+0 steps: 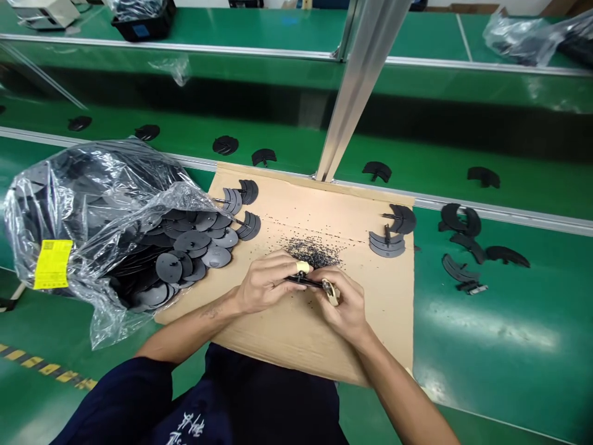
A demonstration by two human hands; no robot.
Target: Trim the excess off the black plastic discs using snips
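Note:
Over a cardboard sheet (375, 327), my left hand (264, 283) and my right hand (345, 303) come close together, closed on one thin black plastic part (306, 281). The part is seen nearly edge-on, and fingers cover much of it. Pale yellow finger covers show on both hands. Just beyond my fingers lies a scattered heap of tiny black pieces (312, 250). Fan-shaped black parts (250, 225) rest at the sheet's left edge, with more curved black parts (388, 243) at its right edge.
To the left, a clear plastic bag (92, 167) with a yellow label (53, 264) spills dark oval discs (192, 241). A slanted metal post (352, 93) rises behind the cardboard. Loose black curved parts (458, 219) lie on the green table at right; others line the back ledge.

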